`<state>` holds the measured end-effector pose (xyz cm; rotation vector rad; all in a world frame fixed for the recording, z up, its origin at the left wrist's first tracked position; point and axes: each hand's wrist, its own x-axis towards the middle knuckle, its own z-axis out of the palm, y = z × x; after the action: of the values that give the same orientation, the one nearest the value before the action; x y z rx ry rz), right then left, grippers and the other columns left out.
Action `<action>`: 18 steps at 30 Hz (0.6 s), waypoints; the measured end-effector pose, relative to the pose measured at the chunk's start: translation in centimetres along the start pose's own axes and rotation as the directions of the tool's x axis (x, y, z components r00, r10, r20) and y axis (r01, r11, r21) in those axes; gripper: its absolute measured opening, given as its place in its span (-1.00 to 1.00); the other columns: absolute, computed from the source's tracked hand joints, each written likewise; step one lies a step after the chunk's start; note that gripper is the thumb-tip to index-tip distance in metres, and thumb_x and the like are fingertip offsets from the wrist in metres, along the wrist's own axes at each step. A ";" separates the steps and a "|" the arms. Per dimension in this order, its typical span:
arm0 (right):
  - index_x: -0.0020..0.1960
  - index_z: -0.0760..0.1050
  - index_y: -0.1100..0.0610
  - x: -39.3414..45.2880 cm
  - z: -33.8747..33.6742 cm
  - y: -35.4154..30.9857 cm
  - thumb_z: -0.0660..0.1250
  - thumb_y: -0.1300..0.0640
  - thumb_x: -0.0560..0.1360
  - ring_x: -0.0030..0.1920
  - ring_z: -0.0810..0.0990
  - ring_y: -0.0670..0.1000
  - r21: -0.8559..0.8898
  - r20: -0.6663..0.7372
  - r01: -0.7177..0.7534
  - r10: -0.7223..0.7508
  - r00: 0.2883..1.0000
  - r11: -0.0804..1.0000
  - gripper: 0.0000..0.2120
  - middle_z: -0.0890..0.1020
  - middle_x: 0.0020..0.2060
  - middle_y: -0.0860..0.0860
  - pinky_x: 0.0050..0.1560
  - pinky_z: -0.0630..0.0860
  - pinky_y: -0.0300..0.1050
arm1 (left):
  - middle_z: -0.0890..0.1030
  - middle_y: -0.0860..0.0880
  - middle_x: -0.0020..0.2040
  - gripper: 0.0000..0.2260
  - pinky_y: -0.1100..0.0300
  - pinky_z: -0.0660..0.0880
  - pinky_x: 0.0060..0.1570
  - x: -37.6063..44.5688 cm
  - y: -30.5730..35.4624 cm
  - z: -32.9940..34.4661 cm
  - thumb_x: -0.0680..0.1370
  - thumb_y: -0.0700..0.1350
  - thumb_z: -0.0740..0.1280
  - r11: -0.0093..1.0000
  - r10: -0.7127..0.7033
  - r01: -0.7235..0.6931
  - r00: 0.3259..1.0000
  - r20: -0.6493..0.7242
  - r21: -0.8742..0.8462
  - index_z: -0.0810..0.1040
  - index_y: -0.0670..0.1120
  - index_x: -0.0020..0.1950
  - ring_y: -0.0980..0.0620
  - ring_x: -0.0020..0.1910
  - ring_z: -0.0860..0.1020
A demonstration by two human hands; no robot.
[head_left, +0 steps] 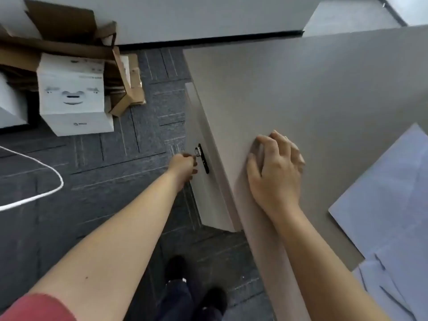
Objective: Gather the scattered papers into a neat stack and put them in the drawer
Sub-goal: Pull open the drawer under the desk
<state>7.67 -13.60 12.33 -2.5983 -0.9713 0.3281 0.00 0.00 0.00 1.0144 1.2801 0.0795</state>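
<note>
Your right hand (274, 167) rests palm-down on the desk (312, 89) near its edge, fingers loosely curled, holding nothing. Your left hand (183, 164) reaches below, fingertips pinching the small key (197, 151) at the closed drawer (203, 181) front. The papers (389, 193) lie spread on the desk, right of your hand.

Two hands are in view: the left hand (184, 162) and the right hand (274, 169). One desk (312, 89) is there, with one drawer front (203, 193) below its edge and one black lock plate (204, 158) on it. The papers (389, 193) are several overlapping sheets; their exact number I cannot tell. One white printed box (73, 96), one white cable (34, 177) and two black shoes (215, 297) are on the floor.
</note>
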 end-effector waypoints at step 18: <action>0.31 0.35 0.05 0.3 0.7 0.6 0.07 -0.02 0.43 0.46 0.13 0.05 -0.043 -0.063 0.026 -0.029 0.998 0.999 -0.53 0.31 0.41 0.01 0.36 -0.10 -0.15 | 0.41 -0.12 -0.38 -0.61 0.16 0.20 -0.34 2.9 -0.7 2.3 0.59 -0.13 0.11 0.945 0.175 -0.095 0.956 -0.236 0.314 0.26 -0.10 -0.46 -0.06 -0.24 0.40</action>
<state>7.95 -13.63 11.40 -2.6140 -1.0011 0.2189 2.52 -0.06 -2.80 1.3904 1.4895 0.1313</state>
